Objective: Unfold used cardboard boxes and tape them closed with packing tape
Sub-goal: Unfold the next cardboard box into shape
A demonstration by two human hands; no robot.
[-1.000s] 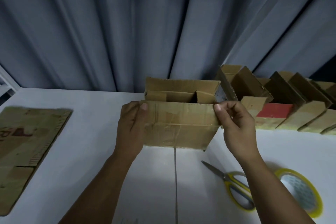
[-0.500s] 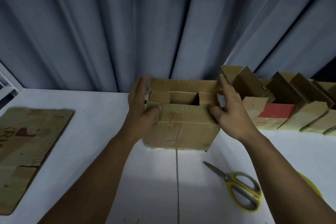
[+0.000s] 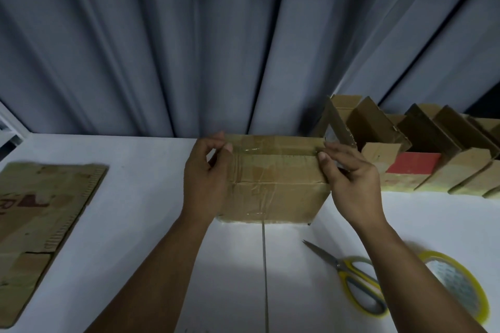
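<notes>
Cardboard lies flat at the left edge of the frame, a folded-down sheet (image 3: 40, 224) on the white table (image 3: 135, 238). The border cuts it off and its print is too dim for us to read.

At centre stands the cardboard box (image 3: 273, 189) we are working on, its top flaps folded down so they meet along a seam. Our left hand (image 3: 208, 178) curls round the box's upper left corner, fingers bent over the flap edge. Our right hand (image 3: 351, 184) clasps the upper right corner, thumb on the seam and fingers down the side.

We judge the step to be holding the flaps shut ahead of taping. Glossy strips already cross the top, and we cannot tell whether they are old tape or new.

The next move likely needs one hand to keep the flaps pinned while the other reaches to the lower right for the scissors (image 3: 349, 273) and the tape roll (image 3: 457, 286). Our right forearm partly covers both.

At the right edge a row of boxes (image 3: 405, 154) stands open along the curtain (image 3: 243, 35). It runs out of frame, so we cannot count it. The box's far side and bottom are hidden from us.
</notes>
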